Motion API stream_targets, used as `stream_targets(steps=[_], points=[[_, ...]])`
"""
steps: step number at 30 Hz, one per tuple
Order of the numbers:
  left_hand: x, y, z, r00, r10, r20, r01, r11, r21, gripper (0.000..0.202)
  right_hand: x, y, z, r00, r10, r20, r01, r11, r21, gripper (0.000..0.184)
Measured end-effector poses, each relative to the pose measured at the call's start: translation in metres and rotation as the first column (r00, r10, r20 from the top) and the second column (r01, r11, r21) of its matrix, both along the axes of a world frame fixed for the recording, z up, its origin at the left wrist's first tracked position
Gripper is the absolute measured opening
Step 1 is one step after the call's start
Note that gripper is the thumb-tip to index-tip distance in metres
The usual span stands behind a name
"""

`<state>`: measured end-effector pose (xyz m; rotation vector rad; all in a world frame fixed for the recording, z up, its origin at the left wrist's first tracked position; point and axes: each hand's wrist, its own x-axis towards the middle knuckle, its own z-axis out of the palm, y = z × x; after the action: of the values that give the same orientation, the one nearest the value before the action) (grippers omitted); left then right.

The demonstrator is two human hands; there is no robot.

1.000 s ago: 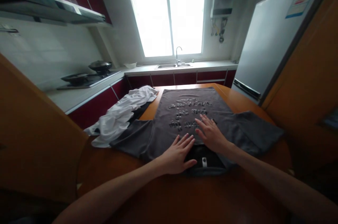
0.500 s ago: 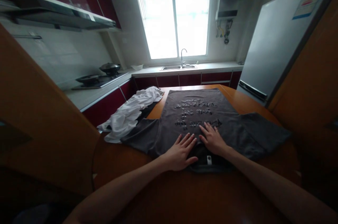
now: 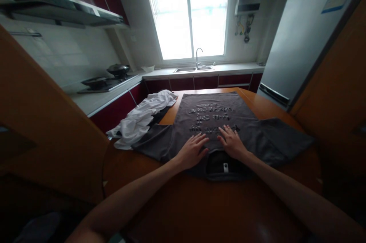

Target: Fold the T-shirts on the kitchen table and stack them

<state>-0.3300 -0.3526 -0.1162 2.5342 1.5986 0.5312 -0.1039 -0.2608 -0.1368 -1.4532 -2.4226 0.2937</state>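
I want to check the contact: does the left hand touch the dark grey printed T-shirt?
Touching. The head view shows the left hand lying flat, palm down, on the dark grey printed T-shirt, with no gap.

The left forearm (image 3: 137, 199) enters from seven o'clock and the right forearm (image 3: 286, 191) from five o'clock, both bare and converging forward. The left hand (image 3: 192, 152) lies palm down, fingers spread toward one o'clock. The right hand (image 3: 233, 144), just beside it at three o'clock, lies flat, fingers splayed toward eleven o'clock.
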Motion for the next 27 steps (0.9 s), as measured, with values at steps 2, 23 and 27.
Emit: stream_targets(steps=[2, 23, 27], points=[[-0.003, 0.004, -0.005, 0.999, 0.036, -0.034, -0.036, 0.999, -0.013, 0.054, 0.003, 0.004, 0.0, 0.999, -0.036, 0.003, 0.036, 0.999, 0.002, 0.058], [-0.006, 0.01, -0.012, 0.99, 0.05, -0.132, -0.069, 0.987, -0.144, 0.058, 0.01, 0.014, -0.015, 0.99, -0.056, 0.131, 0.065, 0.996, -0.065, 0.064], [-0.006, 0.01, -0.012, 0.989, 0.049, -0.139, -0.069, 0.987, -0.143, 0.059, 0.01, 0.013, -0.013, 0.99, -0.052, 0.129, 0.062, 0.995, -0.079, 0.063]])
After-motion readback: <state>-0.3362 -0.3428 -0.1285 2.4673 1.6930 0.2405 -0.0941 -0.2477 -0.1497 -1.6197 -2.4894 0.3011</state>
